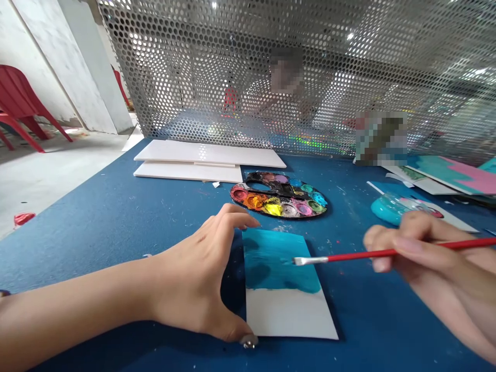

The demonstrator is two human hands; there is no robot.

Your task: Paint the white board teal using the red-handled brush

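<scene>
Noting a white card point(289, 310) lying flat on the blue tabletop point(96, 248), low and central in the frame. Its upper part carries streaky teal paint, darker in patches; its lower part, nearest the wearer, shows bare white, with the paint ending in a rough line across the card.

Left hand point(194, 279) arched and spread wide, holding nothing, with fingertips and thumb at the card's left edge; cannot tell whether they press on it. Right hand point(426, 253), lower right, pinches a red-handled flat brush point(360, 253) between thumb and fingers, its bristles level with the teal area. Contact with the paint unclear.

Just above the card, a round black palette point(279, 195) with wells of yellow, orange, red, pink and teal paint. Upper middle, two white boards point(205, 154) lie one over the other. At right, a clear dish smeared with teal point(391, 209) and a teal-and-pink painted card point(453, 173). Beyond a perforated metal screen point(310, 51), a blurred person point(267, 98). Upper left, a red plastic chair point(23, 98).
</scene>
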